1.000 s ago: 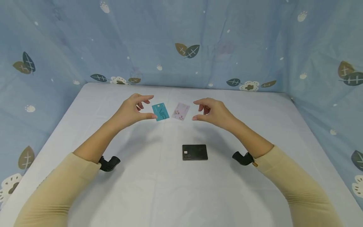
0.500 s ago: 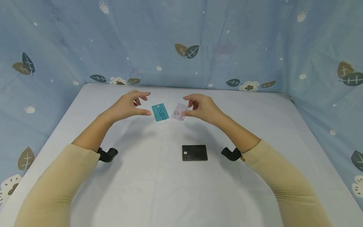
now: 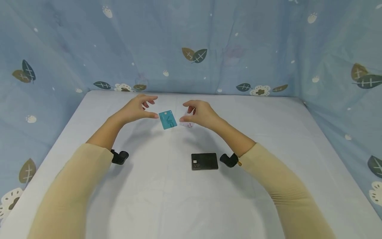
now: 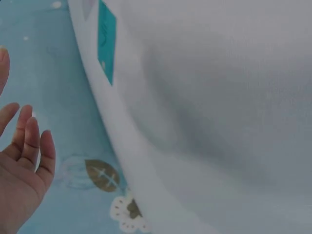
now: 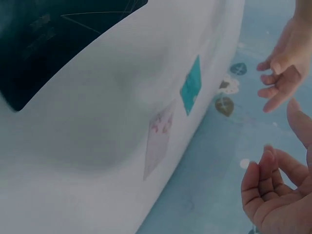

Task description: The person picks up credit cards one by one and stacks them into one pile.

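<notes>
A teal card [image 3: 168, 119] marked VIP lies tilted on the white tabletop, near the far edge. Just left of it hovers my left hand [image 3: 135, 109], thumb and fingers spread apart with nothing between them. My right hand [image 3: 200, 114] hangs over the pale pink flowered card [image 3: 189, 125] and hides much of it in the head view. In the right wrist view, that pink card [image 5: 158, 139] lies flat, apart from the right hand [image 5: 280, 200], whose fingers are loosely bent around nothing. The left wrist view has the left hand [image 4: 22, 180] beyond the table edge line, away from the teal card [image 4: 107, 41].
Nearer to me lies a black VIP card [image 3: 204, 161], below the right forearm. Both wrists carry small black cameras [image 3: 120, 157]. A blue curtain [image 3: 161, 43] with leaves and flowers borders the white table [image 3: 164, 199] at the back and sides.
My right hand has moved left, from beside the pink card to over it. The left hand has drawn back slightly from the teal card. The cards have stayed in place.
</notes>
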Demonstrator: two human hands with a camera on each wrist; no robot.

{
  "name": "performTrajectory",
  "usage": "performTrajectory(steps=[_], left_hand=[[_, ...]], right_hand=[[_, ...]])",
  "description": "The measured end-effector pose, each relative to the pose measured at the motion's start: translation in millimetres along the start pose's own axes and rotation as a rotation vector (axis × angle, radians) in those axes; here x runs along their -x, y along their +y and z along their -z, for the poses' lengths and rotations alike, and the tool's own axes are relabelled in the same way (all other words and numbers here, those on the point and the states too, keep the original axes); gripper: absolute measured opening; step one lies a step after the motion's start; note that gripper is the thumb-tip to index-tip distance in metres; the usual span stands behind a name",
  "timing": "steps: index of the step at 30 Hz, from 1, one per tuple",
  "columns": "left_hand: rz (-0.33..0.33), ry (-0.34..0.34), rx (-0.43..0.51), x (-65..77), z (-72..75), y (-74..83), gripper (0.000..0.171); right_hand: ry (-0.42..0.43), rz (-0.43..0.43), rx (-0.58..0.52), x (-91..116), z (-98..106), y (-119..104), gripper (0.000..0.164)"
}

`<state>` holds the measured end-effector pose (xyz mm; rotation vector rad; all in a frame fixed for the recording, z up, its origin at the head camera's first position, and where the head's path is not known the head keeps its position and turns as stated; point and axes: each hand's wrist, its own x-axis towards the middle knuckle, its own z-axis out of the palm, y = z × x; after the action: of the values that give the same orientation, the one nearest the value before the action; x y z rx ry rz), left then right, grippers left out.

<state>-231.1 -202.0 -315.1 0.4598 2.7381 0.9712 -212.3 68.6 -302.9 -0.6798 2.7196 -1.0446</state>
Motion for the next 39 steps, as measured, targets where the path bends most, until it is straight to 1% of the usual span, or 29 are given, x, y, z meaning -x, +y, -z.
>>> performTrajectory(steps=[5,10,14,20,23,26,29,35,39], left_hand=[[0.023,-0.036,-0.006,-10.1,-4.7,-5.9,0.079],[0.060,-0.062,-0.028,-21.2,-9.9,-14.5,0.079],[0.070,-0.086,-0.018,-29.2,-13.2,-22.1,0.076],[0.132,-0.095,0.014,-35.3,-21.1,-31.0,0.076],[0.140,-0.103,0.003,-37.1,-27.0,-34.3,0.076],[0.139,-0.126,-0.019,-38.7,-30.6,-35.5,0.075],[0.154,-0.138,-0.040,-39.6,-33.8,-36.6,0.075],[0.201,-0.088,-0.081,-39.8,-43.3,-36.4,0.075],[0.214,-0.059,-0.086,-42.3,-48.7,-33.5,0.074]], right_hand=[[-0.020,-0.054,0.012,-12.7,-9.3,0.8,0.062],[-0.055,-0.096,0.034,-28.3,-19.8,6.4,0.063],[-0.081,-0.129,0.036,-39.5,-27.0,11.5,0.065],[-0.143,-0.206,0.038,-52.5,-37.5,17.5,0.068],[-0.178,-0.237,0.048,-55.4,-40.5,21.1,0.068],[-0.208,-0.246,0.049,-58.3,-44.1,24.6,0.069],[-0.239,-0.247,0.063,-62.3,-50.6,28.1,0.069],[-0.293,-0.220,0.107,-65.7,-63.4,31.2,0.066],[-0.296,-0.200,0.148,-66.4,-65.6,32.3,0.064]])
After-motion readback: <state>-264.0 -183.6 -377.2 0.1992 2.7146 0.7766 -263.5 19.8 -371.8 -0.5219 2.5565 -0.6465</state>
